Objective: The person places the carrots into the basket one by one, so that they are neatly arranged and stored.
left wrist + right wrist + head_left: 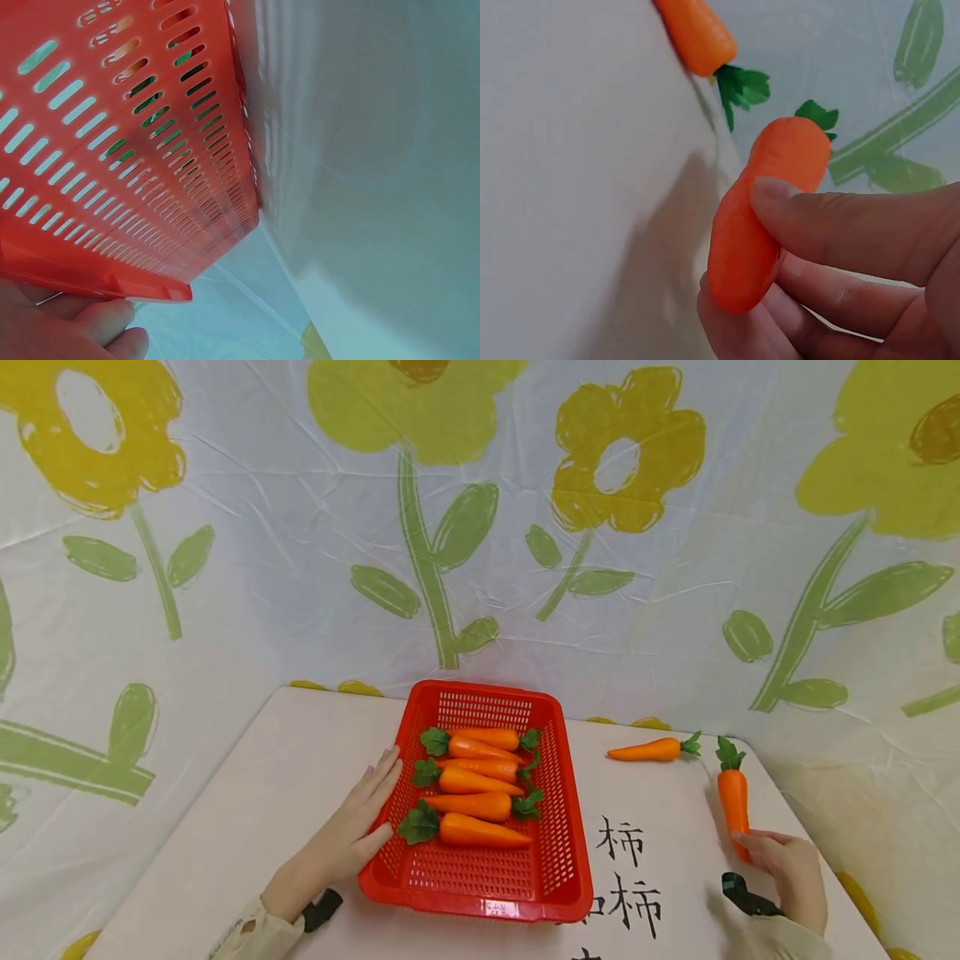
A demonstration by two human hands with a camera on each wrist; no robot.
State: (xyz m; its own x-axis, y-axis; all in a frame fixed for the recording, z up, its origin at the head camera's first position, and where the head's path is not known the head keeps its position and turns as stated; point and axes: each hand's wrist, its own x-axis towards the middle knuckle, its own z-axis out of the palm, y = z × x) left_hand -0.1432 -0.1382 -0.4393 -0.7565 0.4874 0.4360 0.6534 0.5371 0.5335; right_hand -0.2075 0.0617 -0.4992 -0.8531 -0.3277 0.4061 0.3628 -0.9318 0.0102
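Note:
A red plastic basket (480, 912) with slotted walls holds several orange carrots (480, 832) with green leafy tops, lying crosswise in rows. My left hand (352, 835) rests along the basket's left rim, fingers extended. In the left wrist view its fingertips (105, 319) touch the rim. On the right, my right hand (791, 868) pinches a carrot (733, 797) near its pointed end, between thumb and fingers, with the leaves pointing away from me. The right wrist view shows the thumb pressed on this held carrot (746, 240). Another carrot (652, 749) lies on the table beyond, right of the basket.
The pale table (247, 793) has black written characters (633, 902) right of the basket. A white cloth (300, 527) printed with yellow flowers stands behind the table and along its sides. Dark devices (750, 897) sit at both wrists.

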